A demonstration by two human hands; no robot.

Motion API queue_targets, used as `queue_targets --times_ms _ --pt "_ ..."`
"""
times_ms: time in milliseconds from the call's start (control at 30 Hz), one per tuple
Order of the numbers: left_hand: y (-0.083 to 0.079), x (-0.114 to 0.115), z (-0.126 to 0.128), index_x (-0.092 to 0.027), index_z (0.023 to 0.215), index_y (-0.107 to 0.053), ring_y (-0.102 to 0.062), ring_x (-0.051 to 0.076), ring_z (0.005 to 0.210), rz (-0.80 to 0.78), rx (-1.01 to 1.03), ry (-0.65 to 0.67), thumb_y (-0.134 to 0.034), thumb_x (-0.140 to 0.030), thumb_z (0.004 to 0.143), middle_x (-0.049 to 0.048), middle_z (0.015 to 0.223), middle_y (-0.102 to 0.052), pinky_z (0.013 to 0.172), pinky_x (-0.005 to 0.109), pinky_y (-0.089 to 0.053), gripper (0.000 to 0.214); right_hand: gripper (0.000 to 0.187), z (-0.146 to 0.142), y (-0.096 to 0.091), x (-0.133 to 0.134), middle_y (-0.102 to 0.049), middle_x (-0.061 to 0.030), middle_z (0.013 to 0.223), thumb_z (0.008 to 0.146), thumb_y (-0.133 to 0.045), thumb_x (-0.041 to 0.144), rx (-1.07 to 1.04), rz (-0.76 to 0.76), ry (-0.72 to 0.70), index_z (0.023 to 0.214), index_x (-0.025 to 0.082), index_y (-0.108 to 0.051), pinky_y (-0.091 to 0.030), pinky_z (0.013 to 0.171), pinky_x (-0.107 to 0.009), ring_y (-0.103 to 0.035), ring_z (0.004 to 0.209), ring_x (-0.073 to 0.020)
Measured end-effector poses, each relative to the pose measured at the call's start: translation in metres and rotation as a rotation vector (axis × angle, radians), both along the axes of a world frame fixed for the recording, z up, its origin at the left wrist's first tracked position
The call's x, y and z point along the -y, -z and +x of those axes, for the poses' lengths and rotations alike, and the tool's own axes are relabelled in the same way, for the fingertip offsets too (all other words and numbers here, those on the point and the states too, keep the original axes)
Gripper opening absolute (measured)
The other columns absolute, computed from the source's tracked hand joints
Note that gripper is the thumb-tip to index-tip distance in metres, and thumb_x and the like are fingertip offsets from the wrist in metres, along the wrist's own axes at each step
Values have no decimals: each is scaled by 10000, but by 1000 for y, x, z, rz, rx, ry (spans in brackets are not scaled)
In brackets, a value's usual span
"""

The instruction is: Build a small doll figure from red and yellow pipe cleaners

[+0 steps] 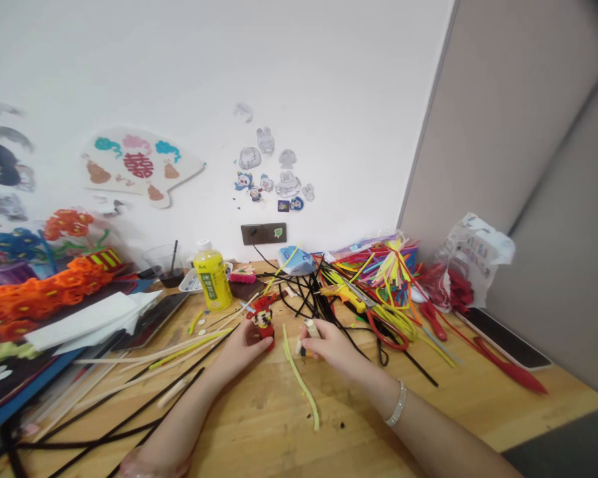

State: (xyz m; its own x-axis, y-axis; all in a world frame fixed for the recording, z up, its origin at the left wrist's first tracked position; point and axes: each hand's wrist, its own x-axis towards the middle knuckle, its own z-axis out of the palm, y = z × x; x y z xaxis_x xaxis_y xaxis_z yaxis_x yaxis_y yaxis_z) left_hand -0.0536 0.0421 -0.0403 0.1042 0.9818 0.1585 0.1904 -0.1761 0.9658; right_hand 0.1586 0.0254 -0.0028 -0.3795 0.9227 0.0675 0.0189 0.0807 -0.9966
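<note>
Little red pipe-cleaner figure (pixel 263 322) looks mostly built, sitting mid-table (pixel 239 431), gripped by the curled left hand (pixel 243 345). Right hand (pixel 325 345) pinches a pale pipe-cleaner roll (pixel 311 328); plenty of loose stems (pixel 299 382) lie unused.

Small red pipe-cleaner figure (pixel 263 320), yellow & black bits near top, approx. upright on wood tabletop (pixel 259 425), gripped at the side by L hand (pixel 242 345). Short cream pipe-cleaner piece (pixel 309 328), tilted up & pinched in R hand (pixel 326 345), just right of figure, 2 hands close but not touching. Tiny orange bit (pixel 301 353) by R hand's lower fingers, too small to tell if attached.
</note>
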Motion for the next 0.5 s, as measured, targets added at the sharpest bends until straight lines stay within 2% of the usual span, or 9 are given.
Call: queue_targets --times_ms 233,500 --pt "-2 -1 1 -148 1055 -496 -592 263 974 9 6 -24 -717 -363 593 118 1059 -613 865 405 -454 556 62 1 1 0 -470 39 607 625 -538 205 12 12 0 661 173 -498 -326 510 -212 -422 541 -92" --pt "-4 3 1 -160 1026 -513 -605 243 938 24 -30 24 -689 -344 638 96 1010 -635 842 384 -467 465 42 1 2 -1 -481 33 626 634 -539 185 12 20 2 660 172 -509 -338 506 -198 -434 564 -92"
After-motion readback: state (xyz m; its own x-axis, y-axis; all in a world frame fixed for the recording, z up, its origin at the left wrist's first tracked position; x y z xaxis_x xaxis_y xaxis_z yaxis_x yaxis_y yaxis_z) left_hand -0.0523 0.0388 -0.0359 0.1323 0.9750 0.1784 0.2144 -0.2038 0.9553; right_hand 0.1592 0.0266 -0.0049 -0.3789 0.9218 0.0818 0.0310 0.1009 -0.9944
